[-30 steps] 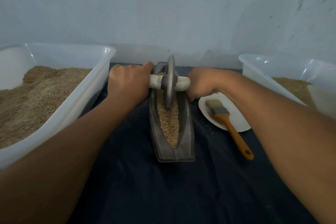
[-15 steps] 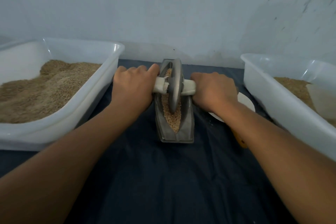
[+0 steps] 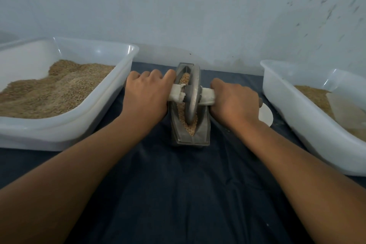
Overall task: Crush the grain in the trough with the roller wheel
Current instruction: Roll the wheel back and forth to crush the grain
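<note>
Roller wheel (image 3: 191, 95) rolled nearer in trough (image 3: 204, 130), both hands' fingers gripping its handles

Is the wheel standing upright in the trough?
Upright: the wheel stands on edge in the grain, both hands gripping its axle.

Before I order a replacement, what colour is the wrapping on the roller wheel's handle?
Off-white wrapping on the grey metal roller wheel, clearest in the head view.

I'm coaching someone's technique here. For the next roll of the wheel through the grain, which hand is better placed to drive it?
Neither alone. The left hand and right hand each grip one end of the axle handle, on either side of the roller wheel standing in the trough. Probably push evenly with both.
</note>
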Motion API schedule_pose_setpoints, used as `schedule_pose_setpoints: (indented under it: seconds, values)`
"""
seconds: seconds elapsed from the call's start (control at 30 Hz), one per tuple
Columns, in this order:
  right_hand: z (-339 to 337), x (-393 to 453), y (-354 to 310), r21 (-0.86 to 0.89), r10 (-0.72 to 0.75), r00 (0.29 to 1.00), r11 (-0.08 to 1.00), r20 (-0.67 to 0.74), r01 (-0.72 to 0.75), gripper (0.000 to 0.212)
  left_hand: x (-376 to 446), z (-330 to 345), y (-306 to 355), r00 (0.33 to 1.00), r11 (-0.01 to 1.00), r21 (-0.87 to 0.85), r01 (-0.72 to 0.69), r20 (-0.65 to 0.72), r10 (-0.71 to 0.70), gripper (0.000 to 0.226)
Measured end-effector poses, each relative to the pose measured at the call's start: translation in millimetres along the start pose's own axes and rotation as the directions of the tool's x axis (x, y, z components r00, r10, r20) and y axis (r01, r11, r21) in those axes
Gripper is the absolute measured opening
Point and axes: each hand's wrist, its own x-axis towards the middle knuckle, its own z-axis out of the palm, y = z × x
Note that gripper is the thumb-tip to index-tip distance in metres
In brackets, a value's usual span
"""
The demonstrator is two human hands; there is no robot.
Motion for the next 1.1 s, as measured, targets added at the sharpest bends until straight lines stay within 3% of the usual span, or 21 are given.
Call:
schedule_pose_setpoints:
  seconds: [0.13, 0.37, 0.77, 0.97, 1.1]
  values:
    - [6.2, 9.8, 3.4, -0.012, -0.004, 0.999, 1.0, 0.045, 0.004, 0.015, 3.7, 6.5, -1.7, 1.0, 1.0, -0.027, 0.01, -0.017, -0.011, 0.034]
    - [13.2, 37.4, 9.2, 0.049, -0.043, 0.965, 0.998, 0.258, 0.031, 0.007, 21.4, 19.3, -4.0, 1.0, 1.0, 0.003, 0.008, 0.006, -0.008, 0.027]
    - [14.1, 90.1, 15.6, 0.152, -0.149, 0.772, 0.986, 0.618, 0.068, 0.013, 43.5, 42.5, -12.4, 1.0, 0.999, -0.039, 0.005, 0.008, -0.005, 0.026]
    - [17.4, 104.4, 15.9, 0.191, -0.165, 0.729, 0.98, 0.664, 0.047, 0.018, 51.9, 48.9, -15.5, 0.999, 0.997, -0.076, 0.015, 0.044, -0.011, 0.028]
    - [20.3, 100.3, 15.9, 0.123, -0.142, 0.786, 0.989, 0.601, 0.085, 0.012, 50.9, 48.9, -13.8, 1.0, 0.999, -0.047, 0.021, 0.019, -0.02, 0.023]
